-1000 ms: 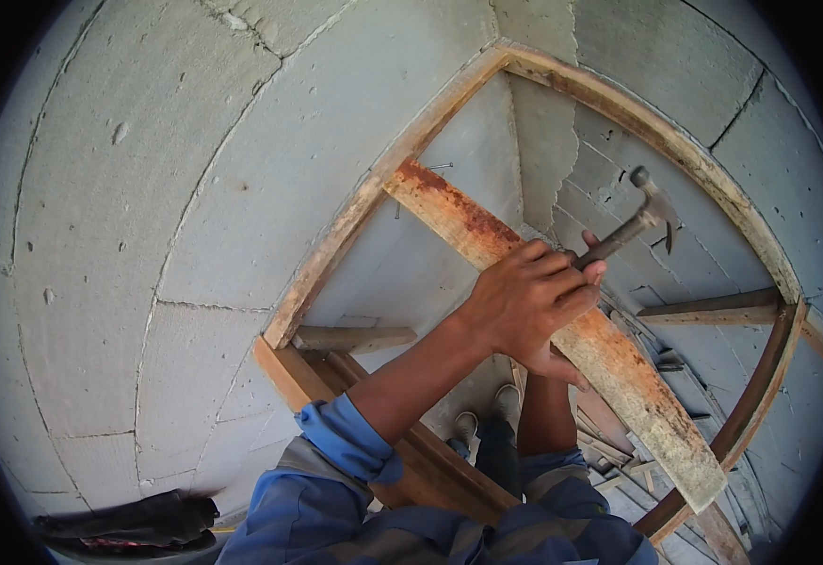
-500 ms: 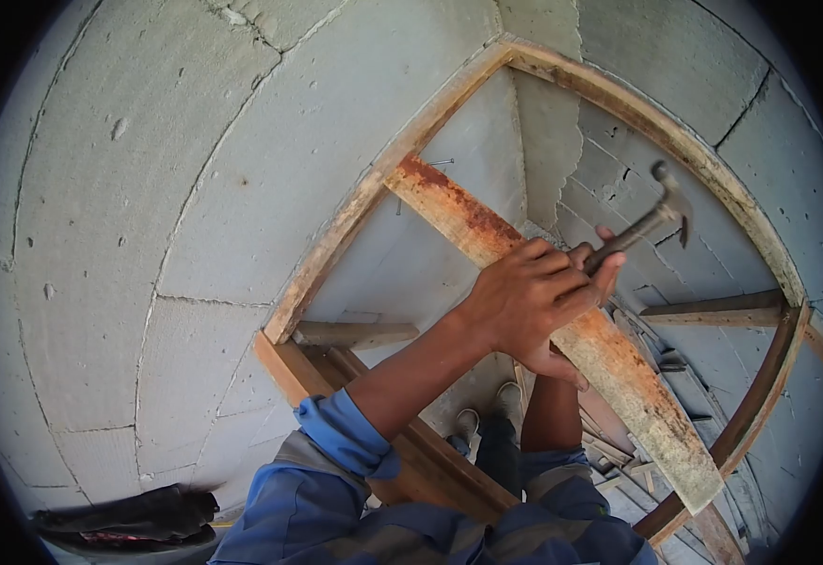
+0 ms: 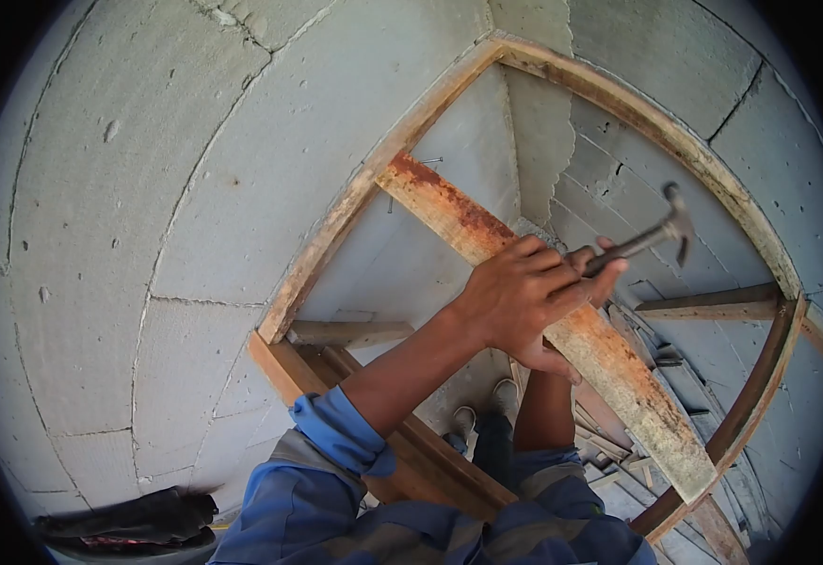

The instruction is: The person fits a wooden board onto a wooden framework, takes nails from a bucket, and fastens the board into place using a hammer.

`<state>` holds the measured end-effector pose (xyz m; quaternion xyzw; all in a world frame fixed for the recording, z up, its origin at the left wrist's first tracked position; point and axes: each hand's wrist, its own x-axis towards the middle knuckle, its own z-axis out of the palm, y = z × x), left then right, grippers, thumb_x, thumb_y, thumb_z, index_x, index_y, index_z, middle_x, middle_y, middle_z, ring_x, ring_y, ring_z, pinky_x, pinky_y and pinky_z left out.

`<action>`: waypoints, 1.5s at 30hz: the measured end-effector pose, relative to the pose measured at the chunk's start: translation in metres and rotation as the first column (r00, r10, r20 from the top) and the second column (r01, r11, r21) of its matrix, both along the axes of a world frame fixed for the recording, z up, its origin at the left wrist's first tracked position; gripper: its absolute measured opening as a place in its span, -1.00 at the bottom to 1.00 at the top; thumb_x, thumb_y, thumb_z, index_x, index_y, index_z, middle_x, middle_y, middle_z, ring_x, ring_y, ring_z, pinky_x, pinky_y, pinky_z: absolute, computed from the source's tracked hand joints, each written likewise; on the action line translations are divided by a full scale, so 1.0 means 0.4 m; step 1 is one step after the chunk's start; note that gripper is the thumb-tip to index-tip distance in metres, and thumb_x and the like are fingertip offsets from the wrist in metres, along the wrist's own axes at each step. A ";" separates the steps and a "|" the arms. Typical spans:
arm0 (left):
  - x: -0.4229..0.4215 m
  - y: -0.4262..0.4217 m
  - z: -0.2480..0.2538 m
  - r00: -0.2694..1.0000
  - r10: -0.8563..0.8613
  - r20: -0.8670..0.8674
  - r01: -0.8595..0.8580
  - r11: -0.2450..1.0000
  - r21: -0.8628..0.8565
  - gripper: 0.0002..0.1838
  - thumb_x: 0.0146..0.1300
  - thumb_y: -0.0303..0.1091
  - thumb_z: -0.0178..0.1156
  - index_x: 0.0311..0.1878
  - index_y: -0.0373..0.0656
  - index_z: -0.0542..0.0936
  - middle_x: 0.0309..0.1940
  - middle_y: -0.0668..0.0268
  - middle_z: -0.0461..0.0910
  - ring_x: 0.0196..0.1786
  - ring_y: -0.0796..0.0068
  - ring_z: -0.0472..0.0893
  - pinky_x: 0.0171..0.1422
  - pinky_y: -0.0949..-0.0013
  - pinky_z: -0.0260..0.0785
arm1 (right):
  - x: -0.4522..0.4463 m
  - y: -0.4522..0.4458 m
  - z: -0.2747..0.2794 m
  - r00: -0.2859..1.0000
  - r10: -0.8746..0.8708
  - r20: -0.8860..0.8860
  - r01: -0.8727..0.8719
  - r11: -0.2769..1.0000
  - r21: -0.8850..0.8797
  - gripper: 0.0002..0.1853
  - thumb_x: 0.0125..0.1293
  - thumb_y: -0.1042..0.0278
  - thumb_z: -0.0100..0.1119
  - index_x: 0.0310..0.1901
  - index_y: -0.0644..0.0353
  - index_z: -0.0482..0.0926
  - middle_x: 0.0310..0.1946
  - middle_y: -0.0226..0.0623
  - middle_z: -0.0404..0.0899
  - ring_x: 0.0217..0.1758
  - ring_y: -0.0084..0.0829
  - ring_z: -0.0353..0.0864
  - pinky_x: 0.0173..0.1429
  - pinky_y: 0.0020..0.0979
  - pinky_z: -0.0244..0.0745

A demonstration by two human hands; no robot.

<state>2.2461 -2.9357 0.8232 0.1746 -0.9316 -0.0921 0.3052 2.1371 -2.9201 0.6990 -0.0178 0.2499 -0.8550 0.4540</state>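
Observation:
A long wooden plank (image 3: 633, 394), stained rust-orange and whitish, lies diagonally across a timber frame (image 3: 338, 238). My left hand (image 3: 522, 301) is closed over the plank's middle, its fingers curled at the far edge. My right hand (image 3: 607, 282) is mostly hidden behind the plank and my left hand. Its visible fingers are around the handle of a claw hammer (image 3: 654, 233), whose head points up and right beyond the plank. Near the plank's upper end, two nails (image 3: 391, 203) stick out, one on each side.
Grey block walls (image 3: 82, 235) surround the frame. Short timber pieces (image 3: 350, 332) join it at the left and right. Scrap boards (image 3: 609, 452) lie on the floor at lower right. Below my arms are my shoes (image 3: 465, 419). A dark bundle (image 3: 129, 518) sits at lower left.
The hammer's head has tipped slightly down and to the right. The whole view has shifted a little. My left hand keeps its place on the plank.

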 end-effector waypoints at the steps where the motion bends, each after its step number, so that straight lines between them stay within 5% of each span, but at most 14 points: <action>1: 0.001 0.000 -0.001 1.000 0.007 -0.005 -0.007 1.000 0.006 0.03 -0.30 0.62 0.41 0.00 -0.18 0.73 -0.18 0.31 0.70 -0.11 0.31 0.62 0.14 0.18 0.35 | 0.004 0.000 0.023 0.993 -0.032 0.118 0.034 0.999 -0.015 -0.41 0.61 -0.27 -0.01 0.25 0.15 0.41 -0.37 -0.45 0.40 -0.35 -0.59 0.40 -0.25 -0.52 0.38; 2: 0.000 0.000 0.000 1.000 0.013 -0.017 -0.013 1.000 -0.017 0.03 -0.30 0.62 0.41 0.00 -0.18 0.73 -0.18 0.31 0.70 -0.10 0.30 0.62 0.15 0.18 0.35 | 0.008 -0.001 0.048 0.970 -0.067 0.233 0.076 0.997 -0.027 -0.42 0.61 -0.27 -0.01 0.24 0.14 0.42 -0.37 -0.46 0.41 -0.32 -0.59 0.41 -0.21 -0.52 0.40; 8: -0.005 -0.003 0.006 1.000 -0.017 0.005 0.017 1.000 -0.013 0.01 -0.28 0.63 0.42 -0.03 -0.18 0.74 -0.13 0.28 0.72 -0.11 0.30 0.67 0.08 0.21 0.41 | 0.088 0.109 -0.169 0.999 0.034 0.041 -0.040 0.986 0.161 -0.41 0.61 -0.28 -0.02 0.25 0.14 0.41 -0.33 -0.46 0.40 -0.29 -0.58 0.41 -0.19 -0.51 0.39; 14: -0.003 0.000 0.005 1.000 0.025 0.014 -0.024 0.999 -0.036 0.05 -0.30 0.66 0.37 -0.02 -0.18 0.72 -0.17 0.29 0.71 -0.06 0.31 0.63 0.14 0.20 0.38 | 0.059 0.032 -0.058 0.998 0.011 0.067 -0.014 0.998 0.057 -0.40 0.61 -0.29 -0.03 0.27 0.13 0.40 -0.29 -0.45 0.39 -0.26 -0.57 0.41 -0.16 -0.49 0.39; 23: -0.003 -0.005 0.012 1.000 0.001 0.013 -0.001 1.000 -0.011 0.00 -0.29 0.66 0.41 -0.08 -0.15 0.74 -0.19 0.30 0.72 -0.05 0.25 0.67 0.14 0.18 0.42 | 0.096 0.098 -0.142 0.997 0.067 0.022 -0.070 0.987 0.142 -0.39 0.60 -0.30 -0.04 0.29 0.13 0.39 -0.24 -0.44 0.38 -0.21 -0.56 0.41 -0.12 -0.48 0.39; 45: -0.005 -0.007 -0.002 0.999 0.022 0.030 -0.022 1.000 -0.011 -0.01 -0.26 0.61 0.42 -0.04 -0.17 0.72 -0.15 0.29 0.71 -0.10 0.28 0.66 0.15 0.16 0.42 | 0.084 0.035 -0.074 0.996 0.078 0.031 -0.080 0.994 0.068 -0.35 0.59 -0.33 -0.07 0.34 0.12 0.35 -0.10 -0.41 0.36 -0.10 -0.54 0.40 -0.03 -0.43 0.39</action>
